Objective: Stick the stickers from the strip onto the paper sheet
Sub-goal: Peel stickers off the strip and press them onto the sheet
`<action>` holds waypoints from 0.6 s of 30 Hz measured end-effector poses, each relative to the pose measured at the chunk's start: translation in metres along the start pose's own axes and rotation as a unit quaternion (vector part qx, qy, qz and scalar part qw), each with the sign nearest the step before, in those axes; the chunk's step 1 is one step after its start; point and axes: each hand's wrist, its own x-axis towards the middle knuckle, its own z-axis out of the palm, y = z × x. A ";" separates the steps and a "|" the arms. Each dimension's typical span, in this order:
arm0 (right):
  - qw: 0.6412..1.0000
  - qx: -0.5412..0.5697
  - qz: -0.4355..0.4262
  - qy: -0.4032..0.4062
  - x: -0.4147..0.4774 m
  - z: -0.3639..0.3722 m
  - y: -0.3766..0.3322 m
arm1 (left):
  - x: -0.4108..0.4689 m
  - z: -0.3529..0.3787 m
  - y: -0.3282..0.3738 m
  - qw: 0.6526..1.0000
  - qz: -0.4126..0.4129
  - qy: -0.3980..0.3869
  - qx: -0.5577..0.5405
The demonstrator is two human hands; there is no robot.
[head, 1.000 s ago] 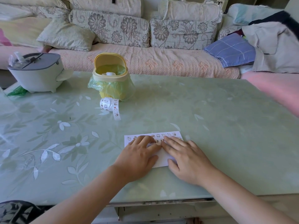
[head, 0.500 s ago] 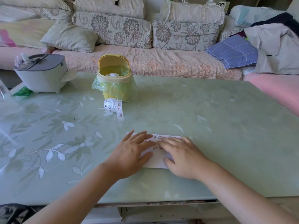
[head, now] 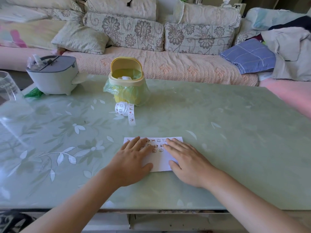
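Partly beneath both released grips, left hand point(head: 131, 163) and right hand point(head: 188, 163), lies the paper sheet point(head: 161, 159).

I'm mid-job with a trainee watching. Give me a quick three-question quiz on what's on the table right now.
1. True or false: the left hand and the right hand both lie flat on the paper sheet.
2. Where is the sticker strip? A: held in the right hand. B: on the table, just in front of the yellow bin. C: inside the yellow bin.
3. Which part of the paper sheet already carries stickers?
Key: 1 true. 2 B. 3 the far part, in rows; the near part is bare.
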 end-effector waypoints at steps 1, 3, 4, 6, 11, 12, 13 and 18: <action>1.000 -0.003 -0.007 -0.001 0.003 0.001 -0.003 | -0.002 -0.001 -0.001 1.000 0.010 0.015 -0.005; 1.000 -0.006 -0.017 -0.009 0.008 0.004 -0.010 | -0.004 0.001 0.001 0.998 0.041 0.041 -0.031; 1.000 -0.007 -0.020 -0.014 0.009 0.007 -0.012 | -0.004 0.004 0.002 0.997 0.049 0.040 -0.040; 0.999 -0.020 -0.021 -0.029 0.009 0.013 -0.012 | -0.003 0.011 0.005 0.998 0.048 0.021 -0.036; 0.998 -0.053 -0.006 -0.035 0.003 0.016 -0.006 | -0.001 0.018 0.004 0.999 0.040 -0.004 -0.007; 0.998 -0.059 0.002 -0.036 0.002 0.014 -0.006 | -0.001 0.018 0.004 0.999 0.040 -0.004 -0.007; 0.997 -0.063 0.010 -0.039 0.000 0.013 -0.006 | -0.001 0.019 0.004 0.999 0.041 -0.003 -0.006; 0.998 -0.054 0.033 0.023 0.004 -0.003 -0.013 | 0.001 0.009 0.005 0.999 0.040 -0.001 -0.014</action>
